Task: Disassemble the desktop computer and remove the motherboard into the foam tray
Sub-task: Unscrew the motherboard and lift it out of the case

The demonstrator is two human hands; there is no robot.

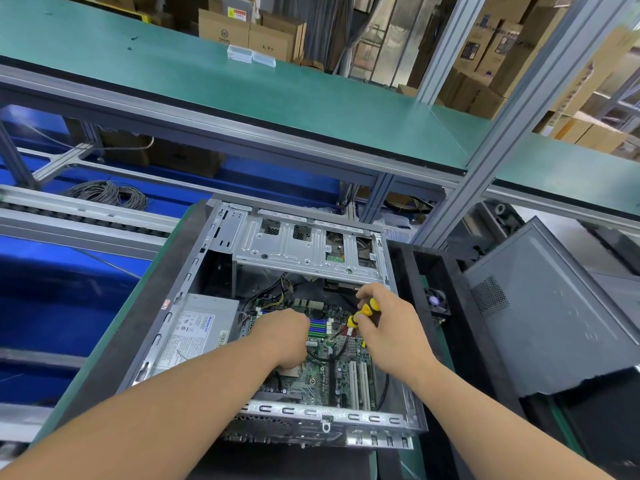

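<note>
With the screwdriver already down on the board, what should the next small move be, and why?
Probably turn the screwdriver to back out a motherboard screw. The right hand grips its yellow-black handle with the shaft angled onto the board, the left hand rests on the board, and the board still sits inside the case.

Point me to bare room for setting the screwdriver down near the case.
Bare green bench strip left of the case. Upper green shelf mostly bare beyond two clear boxes. Crowded inside: both hands, motherboard, cables. Right: side panel.
</note>
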